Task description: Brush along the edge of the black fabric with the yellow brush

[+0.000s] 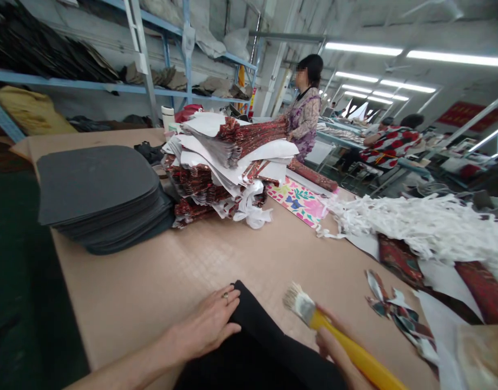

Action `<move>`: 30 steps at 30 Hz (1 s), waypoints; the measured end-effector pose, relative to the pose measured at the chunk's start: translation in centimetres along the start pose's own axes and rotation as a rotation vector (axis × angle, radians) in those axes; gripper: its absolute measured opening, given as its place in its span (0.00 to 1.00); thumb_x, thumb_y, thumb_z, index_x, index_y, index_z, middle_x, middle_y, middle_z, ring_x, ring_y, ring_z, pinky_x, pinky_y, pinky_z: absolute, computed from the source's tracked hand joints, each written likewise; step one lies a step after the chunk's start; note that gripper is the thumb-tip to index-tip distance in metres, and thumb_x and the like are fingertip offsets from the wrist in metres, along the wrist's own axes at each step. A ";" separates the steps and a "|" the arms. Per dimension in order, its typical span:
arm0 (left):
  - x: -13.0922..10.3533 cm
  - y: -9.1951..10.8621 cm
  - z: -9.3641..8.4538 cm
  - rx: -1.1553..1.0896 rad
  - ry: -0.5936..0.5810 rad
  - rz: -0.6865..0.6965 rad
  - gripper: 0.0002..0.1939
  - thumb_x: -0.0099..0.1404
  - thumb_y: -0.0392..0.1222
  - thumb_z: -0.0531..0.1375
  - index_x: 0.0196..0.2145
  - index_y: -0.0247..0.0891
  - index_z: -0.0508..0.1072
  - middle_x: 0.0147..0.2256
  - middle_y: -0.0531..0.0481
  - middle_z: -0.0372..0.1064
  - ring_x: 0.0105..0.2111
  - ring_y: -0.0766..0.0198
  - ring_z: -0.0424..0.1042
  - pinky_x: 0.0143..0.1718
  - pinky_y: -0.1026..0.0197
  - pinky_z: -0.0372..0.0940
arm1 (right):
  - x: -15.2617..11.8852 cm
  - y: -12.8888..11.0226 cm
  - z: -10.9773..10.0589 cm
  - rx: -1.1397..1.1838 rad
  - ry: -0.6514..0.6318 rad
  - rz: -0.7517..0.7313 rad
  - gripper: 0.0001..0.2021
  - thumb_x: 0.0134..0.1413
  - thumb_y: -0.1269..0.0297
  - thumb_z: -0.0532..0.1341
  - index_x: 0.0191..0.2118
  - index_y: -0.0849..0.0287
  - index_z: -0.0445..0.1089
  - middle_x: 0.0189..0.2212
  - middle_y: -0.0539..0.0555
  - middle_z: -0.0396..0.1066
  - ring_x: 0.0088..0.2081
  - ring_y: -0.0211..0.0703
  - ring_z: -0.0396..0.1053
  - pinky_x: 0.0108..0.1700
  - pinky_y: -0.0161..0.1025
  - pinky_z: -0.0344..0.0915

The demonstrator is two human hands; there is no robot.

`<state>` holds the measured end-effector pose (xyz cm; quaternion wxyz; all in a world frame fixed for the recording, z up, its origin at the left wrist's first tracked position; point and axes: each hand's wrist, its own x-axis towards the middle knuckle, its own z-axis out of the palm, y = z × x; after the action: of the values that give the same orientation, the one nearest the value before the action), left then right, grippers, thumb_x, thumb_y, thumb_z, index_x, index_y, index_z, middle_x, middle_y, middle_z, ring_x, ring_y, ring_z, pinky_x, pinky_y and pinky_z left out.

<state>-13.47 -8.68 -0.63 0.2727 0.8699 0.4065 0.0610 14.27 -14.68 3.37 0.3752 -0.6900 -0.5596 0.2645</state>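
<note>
Head camera view: broad, tan-topped worktable (184, 260), with stock massed along the far side and flanks, presumably for working room near the body. At far centre, tall layered stack of red-patterned pieces and white sheets (230, 170), bound low down with a white tie (253, 211), probably against slippage of loose layers. At right, tangled heap of white strips (423, 222), apparently offcuts, set well apart from the stacked pieces. At far left, pile of dark grey round-cornered panels (98, 184), roughly edge over edge, likely for easy lifting one by one. At the near edge, between both hands, black sheet (261, 357), lower part out of frame; fabric or leather, cannot tell.

At right of the sheet, yellow-handled bristle brush (350, 346), angled with pale bristles (292, 297) forward and leftward, clear of the black surface. Contact between bristles and worktable: impossible to tell. Left hand (210, 322) palm down, fingers extended together, thumb apart, laid over the sheet's left edge near the far corner, apparently as a steadying weight. Right hand (339, 355) wrapped around the brush handle, close behind the ferrule, presumably for control; grip partly hidden.
</note>
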 end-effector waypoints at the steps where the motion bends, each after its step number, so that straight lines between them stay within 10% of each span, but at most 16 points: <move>1: -0.1 -0.2 0.1 0.000 -0.010 -0.034 0.26 0.64 0.42 0.59 0.57 0.31 0.61 0.59 0.37 0.54 0.60 0.50 0.52 0.60 0.48 0.54 | 1.1 -0.5 1.9 0.039 -0.021 -0.017 0.17 0.51 0.50 0.59 0.45 0.48 0.74 0.32 0.52 0.78 0.33 0.50 0.76 0.36 0.41 0.74; 6: 0.0 -0.7 0.7 -0.067 -0.021 -0.134 0.30 0.64 0.44 0.59 0.60 0.31 0.57 0.61 0.38 0.50 0.61 0.51 0.51 0.60 0.49 0.54 | 5.2 -2.3 9.7 0.216 -0.145 -0.092 0.18 0.50 0.48 0.60 0.36 0.57 0.75 0.39 0.57 0.77 0.43 0.50 0.74 0.47 0.43 0.71; 10: -0.1 -0.7 0.8 -0.106 -0.022 -0.137 0.32 0.64 0.45 0.59 0.61 0.29 0.55 0.61 0.37 0.49 0.61 0.50 0.50 0.61 0.49 0.53 | 6.3 -2.1 11.7 0.213 -0.231 -0.177 0.16 0.51 0.52 0.61 0.38 0.59 0.75 0.38 0.59 0.77 0.42 0.50 0.75 0.46 0.44 0.71; 23: -0.1 -1.2 1.7 -0.153 0.058 -0.113 0.32 0.62 0.44 0.60 0.60 0.30 0.56 0.59 0.34 0.52 0.59 0.46 0.53 0.59 0.45 0.56 | 6.4 -1.3 11.0 -0.055 -0.327 -0.401 0.11 0.57 0.59 0.57 0.40 0.55 0.74 0.34 0.56 0.78 0.35 0.47 0.74 0.43 0.46 0.67; 30: 0.2 -1.1 0.8 -0.082 0.018 -0.092 0.31 0.63 0.44 0.60 0.59 0.26 0.57 0.59 0.32 0.52 0.60 0.46 0.53 0.59 0.45 0.56 | 2.3 2.2 3.0 -0.202 -0.277 -0.277 0.08 0.51 0.57 0.60 0.33 0.47 0.77 0.21 0.50 0.73 0.25 0.45 0.70 0.28 0.41 0.69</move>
<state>-13.84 -8.31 -1.86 0.3070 0.8377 0.4458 0.0730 13.67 -12.01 -0.06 0.2565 -0.5976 -0.7190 0.2452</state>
